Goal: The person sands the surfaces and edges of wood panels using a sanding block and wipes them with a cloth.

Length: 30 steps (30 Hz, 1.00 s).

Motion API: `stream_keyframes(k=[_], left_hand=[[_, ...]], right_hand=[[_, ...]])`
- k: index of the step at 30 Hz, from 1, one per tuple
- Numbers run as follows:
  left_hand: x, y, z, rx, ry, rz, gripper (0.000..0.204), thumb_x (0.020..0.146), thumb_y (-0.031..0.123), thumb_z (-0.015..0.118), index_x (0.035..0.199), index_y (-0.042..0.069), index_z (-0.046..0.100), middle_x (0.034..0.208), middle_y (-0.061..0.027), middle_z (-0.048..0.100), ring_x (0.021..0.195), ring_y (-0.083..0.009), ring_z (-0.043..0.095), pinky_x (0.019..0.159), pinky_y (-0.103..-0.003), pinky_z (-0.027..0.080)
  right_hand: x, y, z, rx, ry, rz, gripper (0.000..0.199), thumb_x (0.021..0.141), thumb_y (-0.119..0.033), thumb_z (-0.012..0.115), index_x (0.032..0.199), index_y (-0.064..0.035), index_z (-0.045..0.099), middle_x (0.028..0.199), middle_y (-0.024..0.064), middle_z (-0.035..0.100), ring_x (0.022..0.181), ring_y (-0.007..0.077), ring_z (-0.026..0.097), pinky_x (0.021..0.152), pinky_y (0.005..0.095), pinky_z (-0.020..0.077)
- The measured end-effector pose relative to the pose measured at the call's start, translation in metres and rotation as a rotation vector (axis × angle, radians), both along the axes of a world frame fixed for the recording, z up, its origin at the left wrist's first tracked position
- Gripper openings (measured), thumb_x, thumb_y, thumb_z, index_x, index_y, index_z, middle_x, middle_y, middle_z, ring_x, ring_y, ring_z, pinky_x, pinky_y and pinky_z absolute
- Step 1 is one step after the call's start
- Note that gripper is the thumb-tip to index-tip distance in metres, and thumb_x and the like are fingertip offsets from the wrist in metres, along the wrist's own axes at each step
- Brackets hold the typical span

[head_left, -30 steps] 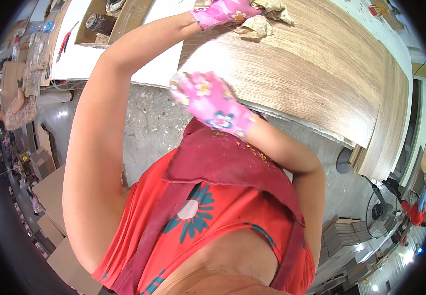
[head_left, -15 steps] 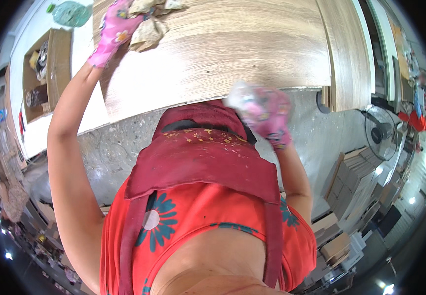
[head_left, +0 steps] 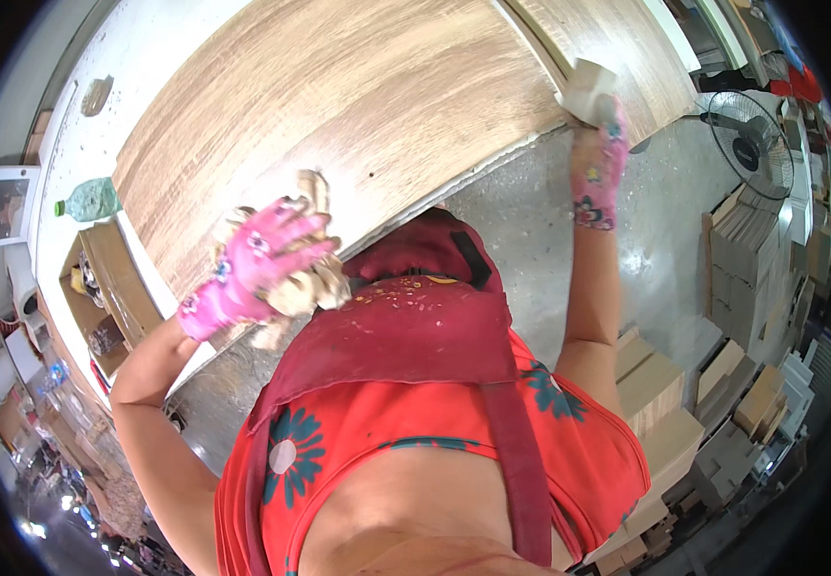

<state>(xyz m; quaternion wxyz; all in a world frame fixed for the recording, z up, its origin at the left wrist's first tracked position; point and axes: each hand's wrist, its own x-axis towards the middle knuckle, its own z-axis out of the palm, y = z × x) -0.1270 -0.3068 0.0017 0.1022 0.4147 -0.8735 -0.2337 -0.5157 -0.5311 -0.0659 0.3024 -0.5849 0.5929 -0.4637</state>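
My left hand (head_left: 267,254), in a pink flowered glove, presses a crumpled cream rag (head_left: 315,288) against the near left edge of a wood-grain board (head_left: 339,106). Its fingers lie over the cloth, and part of the rag hangs past the edge. Off to the right, my right hand (head_left: 603,158), gloved alike, grips a pale whitish block-like object (head_left: 588,88) by the corner where a second wood-grain panel (head_left: 627,58) begins. Blur hides what kind of object it is. Most of that hand's fingers are out of sight behind it.
Left of the board, a green-capped clear bottle (head_left: 89,200) lies on the white table beside an open cardboard box (head_left: 120,278) with items in it. A brown patch (head_left: 97,96) marks the white surface. A floor fan (head_left: 747,149) and stacked cardboard (head_left: 751,250) stand at right.
My left hand has drawn the rag from the far left toward the board's near edge. My right hand has moved right and farther out with the pale object. The view has turned.
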Motion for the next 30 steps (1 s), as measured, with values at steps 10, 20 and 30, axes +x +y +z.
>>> stream_keyframes(k=[10, 20, 30], left_hand=[[-0.131, -0.152, -0.027, -0.198, 0.058, -0.086, 0.109, 0.041, 0.042, 0.074, 0.139, 0.011, 0.038, 0.143, -0.0126, 0.039, 0.130, -0.0343, 0.039, 0.110, -0.053, 0.026], [-0.222, -0.262, -0.021, -0.124, 0.077, -0.131, 0.060, 0.059, 0.027, 0.076, 0.115, 0.015, 0.059, 0.105, -0.0084, 0.060, 0.103, -0.0273, 0.056, 0.092, -0.040, 0.044], [-0.224, -0.287, -0.034, -0.130, 0.225, -0.044, 0.053, 0.068, 0.024, 0.070, 0.120, 0.016, 0.057, 0.127, -0.0098, 0.052, 0.113, -0.0284, 0.052, 0.093, -0.040, 0.046]], right_hand=[[0.040, 0.004, -0.003, -0.008, -1.027, -0.182, 0.043, 0.093, -0.021, 0.052, 0.128, 0.0029, 0.045, 0.126, 0.0130, 0.051, 0.117, 0.0232, 0.048, 0.103, 0.0365, 0.0353], [-0.053, -0.002, -0.089, 0.064, -1.386, -0.188, 0.041, 0.091, -0.029, 0.051, 0.121, -0.0017, 0.050, 0.119, 0.0122, 0.057, 0.108, 0.0256, 0.056, 0.092, 0.0351, 0.0454], [0.056, 0.054, 0.074, -0.084, 0.233, 1.071, 0.052, 0.071, -0.030, 0.067, 0.119, -0.0119, 0.057, 0.112, 0.0140, 0.058, 0.104, 0.0330, 0.055, 0.092, 0.0432, 0.0427]])
